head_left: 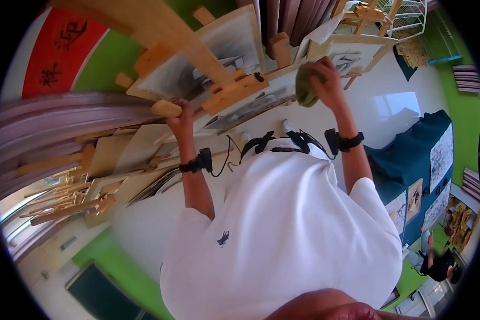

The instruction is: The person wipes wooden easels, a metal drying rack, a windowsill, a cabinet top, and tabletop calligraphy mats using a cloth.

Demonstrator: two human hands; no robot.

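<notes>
My left hand (181,118) is closed round a light wooden piece (166,109), beside the lower edge of a drawing board (218,40) on a wooden easel (234,93). Farther right, my right hand (329,85) grips a crumpled olive-green cloth (307,84). The cloth hangs in front of the gap between two boards with grey pencil drawings. One is the right-hand board (357,53); the other, a lower drawing (256,106), lies behind the easel's ledge. Both wrists wear black bands with small devices.
Stacked boards (109,154) and folded easels (64,202) stand at the left, by purple curtains (64,125). A teal-draped table (400,160) with artwork is at the right. Another person (440,265) in dark clothes is at the lower right.
</notes>
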